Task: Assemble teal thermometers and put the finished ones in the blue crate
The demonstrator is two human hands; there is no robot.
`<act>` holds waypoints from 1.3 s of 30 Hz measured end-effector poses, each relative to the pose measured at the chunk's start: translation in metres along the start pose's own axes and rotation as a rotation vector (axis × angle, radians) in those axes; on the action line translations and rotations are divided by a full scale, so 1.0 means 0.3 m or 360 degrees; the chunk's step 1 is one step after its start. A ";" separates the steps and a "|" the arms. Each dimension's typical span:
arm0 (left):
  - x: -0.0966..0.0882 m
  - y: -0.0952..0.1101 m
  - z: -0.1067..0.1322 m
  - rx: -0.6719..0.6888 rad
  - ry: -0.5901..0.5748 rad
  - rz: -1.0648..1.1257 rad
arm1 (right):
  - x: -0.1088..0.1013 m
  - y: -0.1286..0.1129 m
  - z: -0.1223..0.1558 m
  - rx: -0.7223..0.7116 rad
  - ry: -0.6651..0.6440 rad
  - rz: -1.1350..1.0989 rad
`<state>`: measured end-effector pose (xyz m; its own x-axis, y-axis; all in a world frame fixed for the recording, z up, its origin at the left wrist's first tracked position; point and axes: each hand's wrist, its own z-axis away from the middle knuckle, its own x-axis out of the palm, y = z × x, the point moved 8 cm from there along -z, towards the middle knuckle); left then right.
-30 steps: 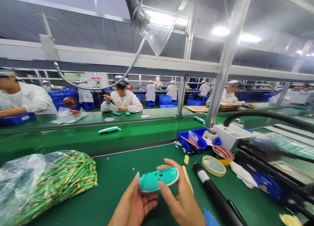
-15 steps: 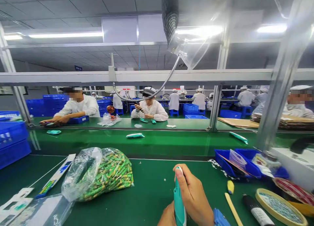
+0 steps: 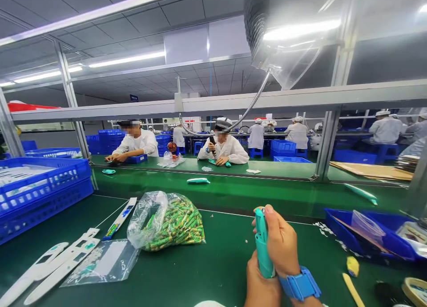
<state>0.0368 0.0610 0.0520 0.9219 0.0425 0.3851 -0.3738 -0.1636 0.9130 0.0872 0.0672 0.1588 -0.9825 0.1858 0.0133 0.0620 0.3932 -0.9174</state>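
Observation:
Both of my hands grip a long teal plastic casing, held upright and slightly tilted above the green bench. Its upper part shows a narrow strip and a step where it meets the wider lower part. My left hand is wrapped round the lower end. My right hand, with a blue band on the wrist, is closed round the upper right side, thumb near the top. The fingers behind the casing are mostly hidden. A clear bag of small green-and-gold cylinders lies to the left of my hands.
White handle-shaped parts, a flat clear bag and blue crates are at left. Blue bins, a yellow piece and a cream stick are at right. Teal casings lie on the belt; co-workers sit beyond.
The view has turned left, so the bench things appear farther right. The teal casing has been raised and turned, showing its stepped side. Both hands keep hold of it.

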 end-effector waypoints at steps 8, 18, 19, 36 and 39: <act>-0.048 0.038 0.007 0.0012 -0.0007 -0.0243 | -0.009 0.074 -0.015 0.0134 -0.0114 -0.0149; -0.041 0.020 0.015 -0.0149 -0.0206 -0.0418 | -0.005 0.115 -0.005 0.0531 -0.0194 -0.0418; -0.042 0.027 0.015 -0.0162 -0.0245 -0.0415 | -0.008 0.109 -0.006 0.0500 -0.0195 -0.0399; -0.178 0.134 -0.004 -0.0197 -0.0370 -0.0835 | -0.289 0.276 -0.039 0.0413 0.0016 0.0116; -0.177 0.149 -0.003 0.0016 -0.0411 -0.1014 | -0.311 0.254 0.005 0.0383 -0.0050 0.0231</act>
<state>-0.0290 0.0522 0.0724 0.9568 -0.1026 -0.2722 0.2492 -0.1936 0.9489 0.1834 0.0785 0.0872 -0.9716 0.1950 -0.1338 0.1624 0.1389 -0.9769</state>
